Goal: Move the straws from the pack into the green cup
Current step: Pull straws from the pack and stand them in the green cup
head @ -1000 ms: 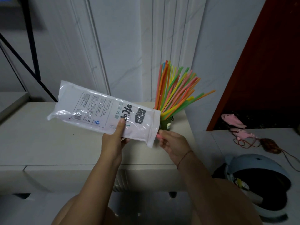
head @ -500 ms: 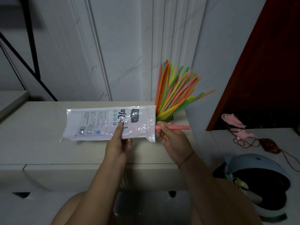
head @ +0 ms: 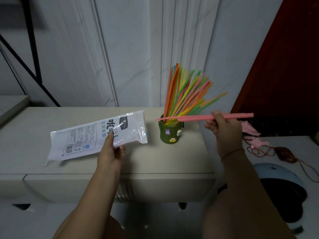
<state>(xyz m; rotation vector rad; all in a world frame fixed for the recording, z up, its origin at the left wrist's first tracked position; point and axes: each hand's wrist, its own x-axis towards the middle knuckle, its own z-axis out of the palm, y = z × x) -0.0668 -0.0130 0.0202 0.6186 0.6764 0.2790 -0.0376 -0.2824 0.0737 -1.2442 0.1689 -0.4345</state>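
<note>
Left hand [head: 110,152] pinches the white printed pack [head: 96,135], thumb on top and fingers beneath, holding it tilted over the pale cabinet top [head: 51,116] with its upper end towards the green cup [head: 170,133] but apart from it. Right hand [head: 222,126], well apart from the left, grips a pink straw [head: 189,117] near its middle; the straw lies almost level, its left tip crossing in front of the cup's rim, and whether it is one straw or two together cannot be told. Coloured straws [head: 186,94] stand fanned in the cup, which sits on the cabinet top beside the wall.
</note>
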